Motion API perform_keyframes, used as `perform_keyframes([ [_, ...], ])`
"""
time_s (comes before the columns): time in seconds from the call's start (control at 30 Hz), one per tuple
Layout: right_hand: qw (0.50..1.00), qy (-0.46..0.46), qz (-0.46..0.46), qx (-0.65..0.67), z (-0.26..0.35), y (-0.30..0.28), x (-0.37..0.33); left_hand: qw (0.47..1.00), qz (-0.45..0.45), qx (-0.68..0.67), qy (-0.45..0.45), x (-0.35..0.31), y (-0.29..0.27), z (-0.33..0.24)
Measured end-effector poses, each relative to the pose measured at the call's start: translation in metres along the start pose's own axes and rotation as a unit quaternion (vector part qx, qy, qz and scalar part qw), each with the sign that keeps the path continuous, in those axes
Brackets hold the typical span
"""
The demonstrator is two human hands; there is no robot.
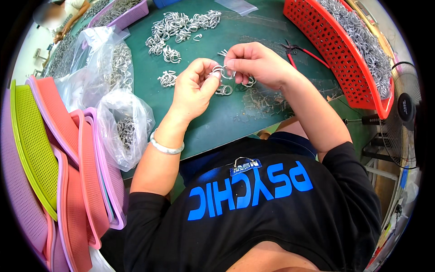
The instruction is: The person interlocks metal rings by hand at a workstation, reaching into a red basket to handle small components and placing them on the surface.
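My left hand (195,87) is closed, thumb and forefinger pinching silvery metal rings (220,69). Facing it, my right hand (260,63) is closed too, its fingertips on the same linked rings; which ring each hand grips is hard to make out. Below the fingers, a small cluster of rings (224,90) lies on the green tabletop (213,122). Another small bunch (167,79) rests left of my left hand, and one more (171,55) sits farther back. Beyond them spreads a larger heap of metal rings (174,27).
Red-handled pliers (312,56) lie right of my right hand. A red perforated basket (335,54) full of metal rings stands at the right, near a black fan (405,111). Plastic bags of metal parts (124,131) and stacked baskets (34,145) line the left. Someone's arm (74,20) shows far left.
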State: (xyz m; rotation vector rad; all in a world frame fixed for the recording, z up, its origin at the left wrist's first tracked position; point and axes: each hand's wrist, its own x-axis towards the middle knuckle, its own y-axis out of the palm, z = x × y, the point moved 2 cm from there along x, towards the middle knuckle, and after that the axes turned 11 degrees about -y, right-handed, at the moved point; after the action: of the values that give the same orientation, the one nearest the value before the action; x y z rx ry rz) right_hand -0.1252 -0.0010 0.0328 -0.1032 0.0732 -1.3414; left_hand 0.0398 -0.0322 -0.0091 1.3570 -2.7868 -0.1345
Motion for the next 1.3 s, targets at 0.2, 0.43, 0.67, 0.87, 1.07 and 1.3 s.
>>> perform_keyframes([
  [0.2, 0.999, -0.004, 0.033, 0.03, -0.005, 0.0, 0.008, 0.998, 0.0, -0.001, -0.062, 0.0, 0.0, -0.001],
  [0.43, 0.939, -0.113, -0.109, 0.306, -0.023, 0.014, -0.005, 0.988, -0.076, -0.117, -0.069, 0.002, -0.003, -0.001],
  [0.67, 0.908, -0.169, -0.229, 0.306, -0.03, 0.034, -0.002, 0.989, -0.09, -0.106, -0.043, 0.0, 0.003, -0.003],
  [0.87, 0.889, -0.134, -0.241, 0.366, -0.028, 0.034, -0.001, 0.993, -0.084, -0.082, 0.028, 0.0, 0.002, 0.002],
  [1.07, 0.897, -0.127, -0.228, 0.357, -0.03, 0.035, -0.004, 0.994, -0.065, -0.038, 0.076, -0.001, 0.003, 0.001],
  [1.3, 0.895, -0.16, -0.235, 0.343, -0.028, 0.033, -0.007, 0.994, -0.061, -0.07, 0.054, -0.003, 0.006, 0.002],
])
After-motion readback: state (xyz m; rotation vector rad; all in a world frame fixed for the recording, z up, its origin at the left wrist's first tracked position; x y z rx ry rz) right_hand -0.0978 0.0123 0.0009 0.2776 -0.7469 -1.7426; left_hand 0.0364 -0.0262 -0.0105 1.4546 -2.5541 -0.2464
